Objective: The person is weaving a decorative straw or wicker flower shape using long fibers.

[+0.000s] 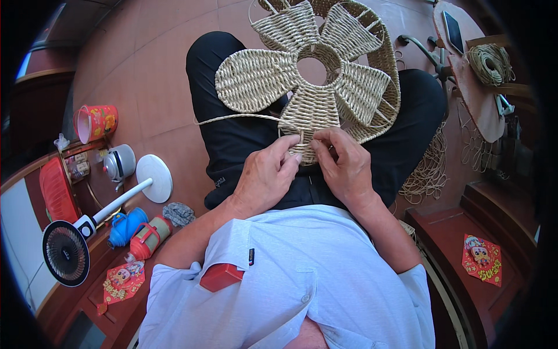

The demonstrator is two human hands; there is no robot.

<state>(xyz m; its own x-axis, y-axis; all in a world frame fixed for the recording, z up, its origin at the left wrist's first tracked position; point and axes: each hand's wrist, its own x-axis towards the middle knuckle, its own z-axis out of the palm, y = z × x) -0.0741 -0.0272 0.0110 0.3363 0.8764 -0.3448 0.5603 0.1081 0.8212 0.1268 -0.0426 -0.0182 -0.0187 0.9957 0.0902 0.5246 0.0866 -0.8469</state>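
A flower-shaped piece woven from pale straw cord rests across my lap, with broad petals around a round central hole. Its nearest petal points toward me, and both hands work at that petal's lower end. My left hand is closed, thumb and fingers pinching the petal's left edge. On the right edge, my right hand pinches with bent fingers; whether a strand is also between them is hidden. A loose length of straw cord sticks out to the left from this petal. Behind the petals curves a woven rim.
Coils of straw cord lie on the floor and on a wooden seat at right. A phone lies at upper right. At left stand a white fan, a kettle, thermos flasks and a red bucket.
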